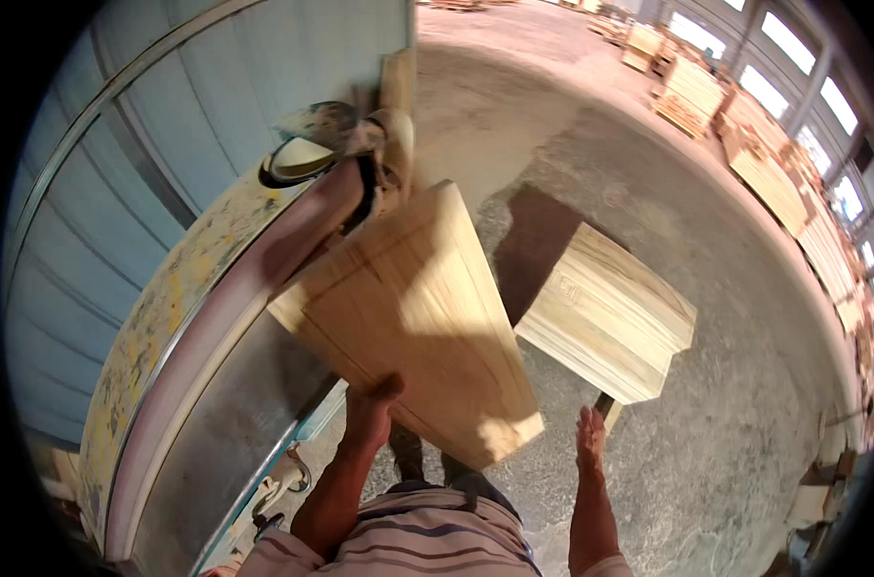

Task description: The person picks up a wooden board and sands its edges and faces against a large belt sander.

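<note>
A wide pale wooden board (427,337) is tilted in front of me, its far left corner close to the pinkish belt (254,250) of a long sanding machine. My left hand (372,409) is closed on the board's near edge, thumb on the upper face; the fingers beneath are hidden. To the right my right hand (591,435) is off the board, fingers stretched out and holding nothing. It is just short of a stack of wooden boards (610,313), raised above the floor, with a wooden leg (608,412) showing below.
Along the left runs the machine's stained yellow top (158,322), with a grey metal table (216,423) on the near side. Behind it stands a blue-grey panel wall (177,125). Piles of timber (692,96) line the far right of the concrete floor (745,433).
</note>
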Motion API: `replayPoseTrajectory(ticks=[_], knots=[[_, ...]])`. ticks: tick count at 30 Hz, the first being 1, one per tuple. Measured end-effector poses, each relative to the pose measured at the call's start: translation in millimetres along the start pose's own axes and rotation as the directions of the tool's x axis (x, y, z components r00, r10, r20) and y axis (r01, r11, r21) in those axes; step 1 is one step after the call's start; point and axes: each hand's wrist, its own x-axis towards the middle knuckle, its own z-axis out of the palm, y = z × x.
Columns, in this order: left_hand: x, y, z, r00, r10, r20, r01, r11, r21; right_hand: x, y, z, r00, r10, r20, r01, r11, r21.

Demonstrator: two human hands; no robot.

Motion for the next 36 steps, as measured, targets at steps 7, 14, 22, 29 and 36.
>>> replayPoseTrajectory(ticks=[7,14,22,29,36], knots=[[-20.4,0.4,-10.8,0.969,0.056,0.242,-0.157,0.893,0.421,-33.1,-271.4,62.0,0.954,-0.255,0.157,0.086,0.736,0.672],[-25.1,5.1,-44.3,0.953,-0.073,0.294,-0.181,0.642,0.745,-70.5,-249.6,68.6,0.928,-0.271,0.254,0.085,0.821,0.565],[-37.3,-15.6,-68.9,0.899,-0.074,0.431,-0.277,0.665,0.693,-90.6,-254.1,72.4,0.986,-0.010,0.167,-0.053,0.928,0.368],[-38.9,-24.8,-74.8,0.901,-0.229,0.368,-0.081,0.745,0.662,-112.5,-255.4,62.0,0.988,-0.150,-0.032,0.154,0.966,0.208],[-34.5,-45.8,-72.2,0.849,-0.170,0.500,-0.187,0.789,0.585,-177.4,-302.7,96.2,0.616,-0.760,0.207,0.763,0.510,-0.398]])
